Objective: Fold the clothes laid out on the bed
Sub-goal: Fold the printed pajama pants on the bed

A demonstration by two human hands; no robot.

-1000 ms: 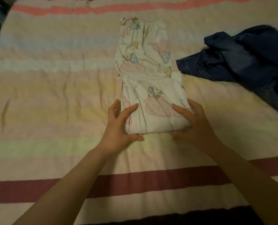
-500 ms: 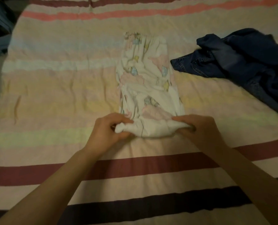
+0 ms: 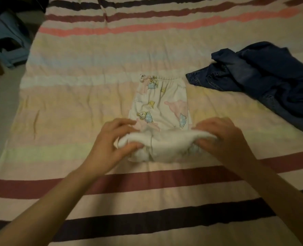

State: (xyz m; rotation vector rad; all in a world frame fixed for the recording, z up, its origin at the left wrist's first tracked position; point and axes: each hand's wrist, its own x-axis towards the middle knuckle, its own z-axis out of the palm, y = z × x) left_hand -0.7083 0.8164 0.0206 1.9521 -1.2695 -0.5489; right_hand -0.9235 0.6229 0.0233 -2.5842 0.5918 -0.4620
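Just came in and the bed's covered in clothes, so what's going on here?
A person is folding printed pajama pants on the striped bedspread. The left hand and right hand each grip an end of the near folded edge, lifting it. Dark jeans lie crumpled to the right, unfolded.

your left hand (image 3: 111,139) and your right hand (image 3: 223,137) each grip one end of the near, folded part of the white printed pants (image 3: 161,103), thumbs under and fingers curled over the cloth. the far part with the waistband lies flat on the striped bed cover (image 3: 76,96). dark blue jeans (image 3: 264,80) lie crumpled to the right, just beside the waistband, and a blue stool (image 3: 7,41) stands beyond the left edge of the bed.
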